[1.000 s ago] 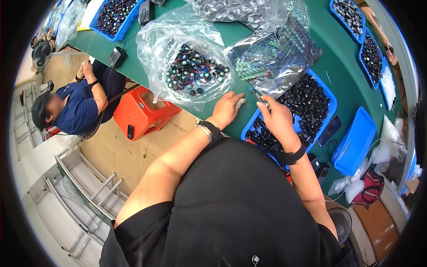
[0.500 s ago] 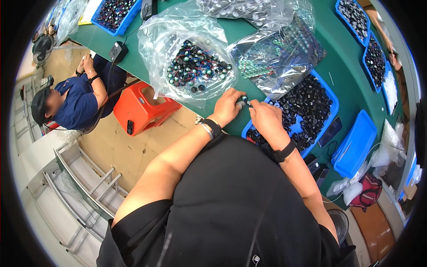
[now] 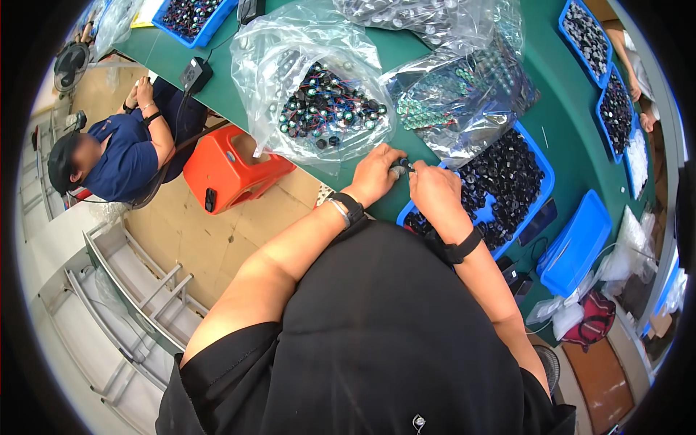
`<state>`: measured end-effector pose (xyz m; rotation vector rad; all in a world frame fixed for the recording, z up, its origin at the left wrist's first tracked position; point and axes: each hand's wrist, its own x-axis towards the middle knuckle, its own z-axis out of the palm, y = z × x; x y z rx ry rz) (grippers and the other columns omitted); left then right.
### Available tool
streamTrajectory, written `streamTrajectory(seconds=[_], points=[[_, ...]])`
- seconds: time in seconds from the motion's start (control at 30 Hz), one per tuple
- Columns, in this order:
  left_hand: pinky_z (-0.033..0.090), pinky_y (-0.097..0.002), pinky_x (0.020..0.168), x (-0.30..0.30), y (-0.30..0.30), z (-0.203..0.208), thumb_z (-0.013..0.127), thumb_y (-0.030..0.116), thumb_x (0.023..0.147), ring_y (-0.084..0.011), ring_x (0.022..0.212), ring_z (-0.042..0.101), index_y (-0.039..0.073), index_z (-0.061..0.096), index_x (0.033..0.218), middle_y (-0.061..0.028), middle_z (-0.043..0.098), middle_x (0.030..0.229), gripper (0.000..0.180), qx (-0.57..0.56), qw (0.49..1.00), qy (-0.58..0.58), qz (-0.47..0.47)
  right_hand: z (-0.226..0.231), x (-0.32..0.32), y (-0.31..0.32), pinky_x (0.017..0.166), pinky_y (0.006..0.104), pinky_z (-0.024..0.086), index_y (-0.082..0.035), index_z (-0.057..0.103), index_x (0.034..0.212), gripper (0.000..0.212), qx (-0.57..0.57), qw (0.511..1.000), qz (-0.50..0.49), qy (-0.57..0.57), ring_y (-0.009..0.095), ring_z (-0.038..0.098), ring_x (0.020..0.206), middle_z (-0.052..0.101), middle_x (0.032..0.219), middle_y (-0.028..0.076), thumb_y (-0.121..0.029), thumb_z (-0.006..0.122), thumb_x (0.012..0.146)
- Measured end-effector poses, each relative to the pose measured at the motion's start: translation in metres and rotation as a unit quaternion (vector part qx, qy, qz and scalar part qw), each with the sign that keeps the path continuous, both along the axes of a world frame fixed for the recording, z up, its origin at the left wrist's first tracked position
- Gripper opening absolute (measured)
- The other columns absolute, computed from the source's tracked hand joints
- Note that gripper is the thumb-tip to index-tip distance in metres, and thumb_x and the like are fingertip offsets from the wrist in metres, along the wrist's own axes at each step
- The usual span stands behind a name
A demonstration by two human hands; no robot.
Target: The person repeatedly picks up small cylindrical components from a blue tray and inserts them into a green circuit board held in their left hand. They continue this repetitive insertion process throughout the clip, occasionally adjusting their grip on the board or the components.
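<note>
My left hand [image 3: 376, 175] is closed, its fingertips pinching a small round dark part [image 3: 399, 167] with a greyish face. Bent inward from the other side, my right hand [image 3: 436, 193] has its fingers pressed together at the same part. Whether it grips a second piece is too small to tell. Both hands are over the green table, close to its near edge. Beyond my left hand lies an open clear plastic bag [image 3: 254, 80] of small round wired components [image 3: 341, 112]. A blue tray [image 3: 549, 174] full of small black round caps [image 3: 507, 174] sits beside my right hand.
Clear bags of green and dark parts [image 3: 460, 94] lie ahead. A blue tray [image 3: 580, 239] leans at right, near a dark phone [image 3: 538, 221]. More blue bins [image 3: 615, 109] line the far right. A red stool [image 3: 232, 170] and a seated person [image 3: 119, 163] are at left.
The view has shifted slightly, so the table's things appear a little further right. Both hands stay together at the small round part, which seems turned slightly between the fingers.
</note>
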<state>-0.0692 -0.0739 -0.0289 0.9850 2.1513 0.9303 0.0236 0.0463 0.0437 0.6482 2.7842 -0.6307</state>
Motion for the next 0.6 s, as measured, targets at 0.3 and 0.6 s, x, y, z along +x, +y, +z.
streamTrajectory(seconds=[0.3, 0.6], points=[[0.047, -0.0374, 0.077, 0.001, -0.001, -0.002, 0.063, 0.003, 0.072, -0.0275, 0.09, 0.056, 0.012, 0.061, 0.106, -0.0078, 0.055, 0.092, 0.035, -0.001, 1.0, -0.001, 0.003, 0.0, -0.024, -0.001, 0.063, 0.0381, 0.051, -0.004, 0.066, 0.071, 0.009, 0.014, 0.998, 0.054, -0.02, 0.03, 0.066, 0.07, 0.065, 0.069, 0.015, -0.006, 0.056, 0.07], [0.047, -0.0385, 0.078, 0.002, 0.002, -0.003, 0.06, 0.006, 0.075, -0.0266, 0.094, 0.056, 0.012, 0.061, 0.1, -0.0053, 0.056, 0.09, 0.026, 0.021, 0.999, 0.031, 0.005, 0.003, -0.038, -0.009, 0.066, 0.0382, 0.052, -0.005, 0.068, 0.075, 0.011, 0.014, 0.993, 0.085, -0.078, 0.028, 0.067, 0.077, 0.067, 0.077, 0.015, -0.009, 0.058, 0.072]])
